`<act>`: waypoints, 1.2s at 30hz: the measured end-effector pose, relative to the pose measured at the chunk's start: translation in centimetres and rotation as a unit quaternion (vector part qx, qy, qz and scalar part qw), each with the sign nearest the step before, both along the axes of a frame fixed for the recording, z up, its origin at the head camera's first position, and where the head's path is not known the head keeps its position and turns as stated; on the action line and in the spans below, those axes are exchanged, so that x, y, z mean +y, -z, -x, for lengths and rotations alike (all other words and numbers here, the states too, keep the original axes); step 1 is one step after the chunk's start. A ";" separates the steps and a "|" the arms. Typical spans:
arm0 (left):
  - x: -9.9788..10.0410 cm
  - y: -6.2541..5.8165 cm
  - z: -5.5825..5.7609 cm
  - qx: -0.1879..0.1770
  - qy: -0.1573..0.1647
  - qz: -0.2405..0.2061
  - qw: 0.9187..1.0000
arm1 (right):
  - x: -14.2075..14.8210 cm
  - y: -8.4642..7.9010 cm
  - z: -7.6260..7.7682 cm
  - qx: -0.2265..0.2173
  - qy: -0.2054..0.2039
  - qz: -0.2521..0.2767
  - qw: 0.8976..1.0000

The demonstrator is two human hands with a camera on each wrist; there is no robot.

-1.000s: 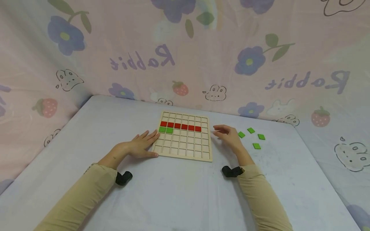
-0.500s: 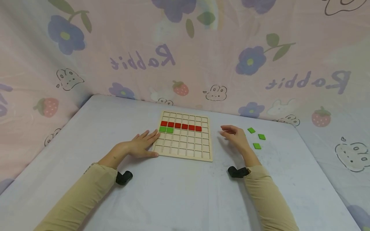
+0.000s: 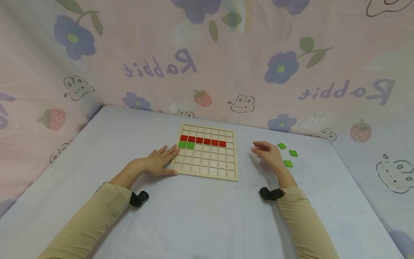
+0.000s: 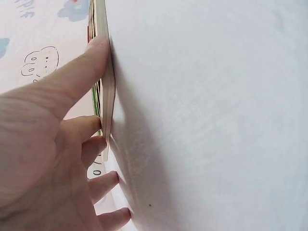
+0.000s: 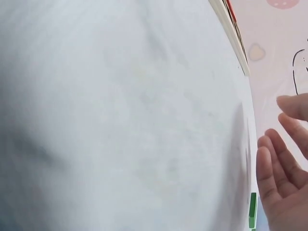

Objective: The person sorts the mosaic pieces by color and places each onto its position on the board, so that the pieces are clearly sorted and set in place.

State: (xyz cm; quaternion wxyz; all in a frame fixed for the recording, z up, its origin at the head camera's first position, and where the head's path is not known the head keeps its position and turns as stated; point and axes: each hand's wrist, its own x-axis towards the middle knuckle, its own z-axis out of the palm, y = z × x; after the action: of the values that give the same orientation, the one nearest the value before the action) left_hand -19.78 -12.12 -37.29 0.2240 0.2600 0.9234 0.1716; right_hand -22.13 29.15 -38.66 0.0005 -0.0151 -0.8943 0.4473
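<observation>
A wooden grid board (image 3: 210,162) lies flat on the table. It bears a row of several red tiles (image 3: 207,141), and two green tiles (image 3: 190,145) sit below the row's left end. My left hand (image 3: 155,164) rests at the board's left side with fingers spread; in the left wrist view its thumb touches the board's edge (image 4: 108,101). Between the board and three visible loose green tiles (image 3: 293,153) hovers my right hand (image 3: 270,155), fingers loosely bent. In the right wrist view its thumb and index finger stand apart, with nothing seen between them.
The white table (image 3: 200,216) meets a patterned cloth backdrop (image 3: 207,79) behind the board. A black wrist device (image 3: 139,199) sits at my left cuff and another black device (image 3: 271,194) at my right cuff.
My right hand has moved right, away from the board, toward the loose green tiles. One of those tiles, visible earlier, is now hidden behind it. The left hand has stayed put.
</observation>
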 end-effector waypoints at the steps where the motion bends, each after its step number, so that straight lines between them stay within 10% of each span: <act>1: 0.0 0.0 0.0 0.000 0.000 0.000 1.000 | 0.1 0.0 -0.1 0.003 0.001 0.001 1.000; 36: -0.1 0.2 0.0 0.001 0.001 -0.005 1.000 | 3.2 -0.7 -0.6 -0.050 0.043 -0.027 0.997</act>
State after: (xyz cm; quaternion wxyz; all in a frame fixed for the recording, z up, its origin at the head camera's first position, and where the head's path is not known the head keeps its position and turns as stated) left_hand -19.77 -12.22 -37.52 0.2221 0.2619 0.9226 0.1757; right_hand -21.55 32.34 -37.99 -0.0251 -0.0756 -0.9034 0.4213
